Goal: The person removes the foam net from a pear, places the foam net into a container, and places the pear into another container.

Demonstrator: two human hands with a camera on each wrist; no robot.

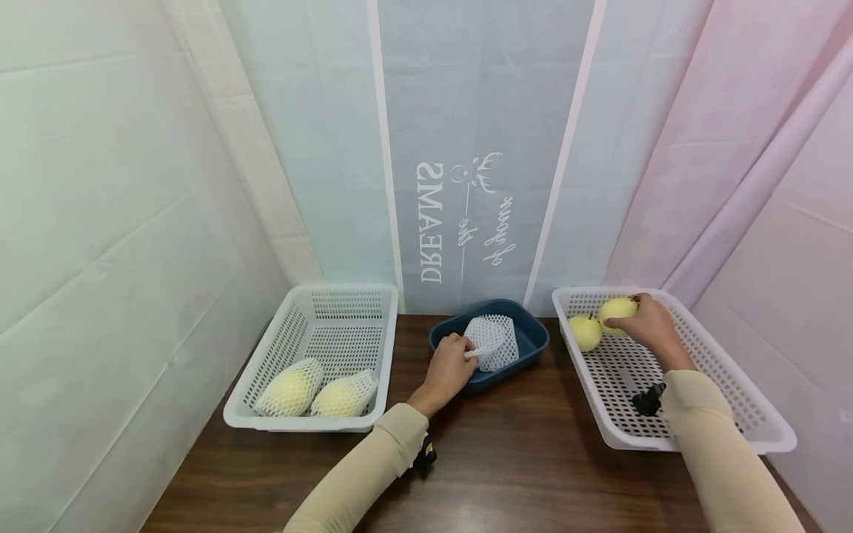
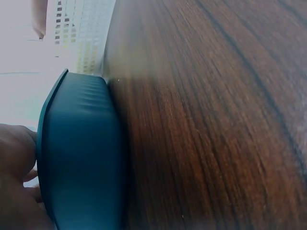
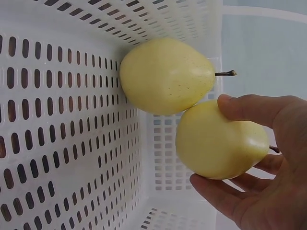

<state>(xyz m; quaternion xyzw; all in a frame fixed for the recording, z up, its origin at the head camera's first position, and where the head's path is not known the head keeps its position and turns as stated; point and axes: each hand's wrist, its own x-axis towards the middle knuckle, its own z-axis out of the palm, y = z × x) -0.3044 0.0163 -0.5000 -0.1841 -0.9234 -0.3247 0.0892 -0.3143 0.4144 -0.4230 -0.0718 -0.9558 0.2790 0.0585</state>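
Observation:
My right hand (image 1: 653, 329) grips a pale yellow pear (image 3: 218, 143), thumb on one side and fingers on the other, at the far end of the right white basket (image 1: 733, 385). A second pear (image 3: 165, 76) with a dark stem sits right beside it in the basket. At the dark blue basin (image 1: 533, 340), my left hand (image 1: 449, 370) pinches the near end of a white foam net sleeve (image 1: 501, 348). In the left wrist view, the basin's side wall (image 2: 81, 153) hides most of the fingers and the net.
A white basket (image 1: 393, 348) on the left holds two pears (image 1: 289, 391) in foam nets near its front edge. All the containers stand on a dark wooden table (image 1: 506, 459). Behind it hangs a printed curtain (image 1: 460, 89), with pale cloth along both sides.

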